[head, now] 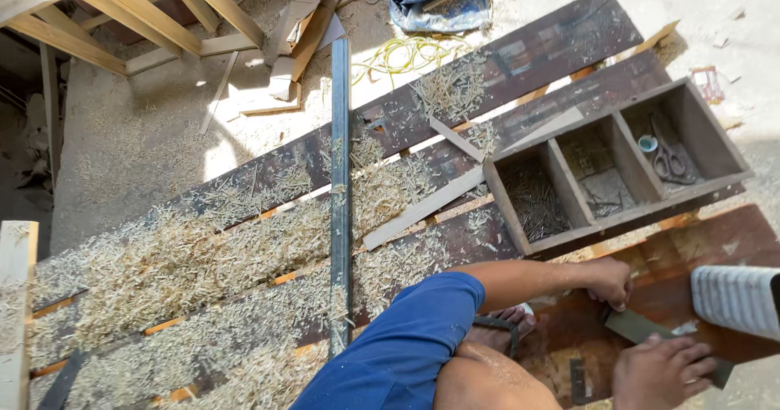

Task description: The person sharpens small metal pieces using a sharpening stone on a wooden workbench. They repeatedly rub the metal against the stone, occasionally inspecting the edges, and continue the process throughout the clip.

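The right hand [662, 371] presses flat on a dark flat bar [650, 331] lying on the reddish-brown board [715, 243], fingers spread. The left hand [609, 280] pinches the bar's far end (its fingertips are hidden). Beyond sits a three-compartment wooden tray [569, 235] holding nails [532, 203] and scissors [668, 156].

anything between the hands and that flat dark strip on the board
Nothing visible: the left hand touches the dark strip at its near end and the right hand rests on it.
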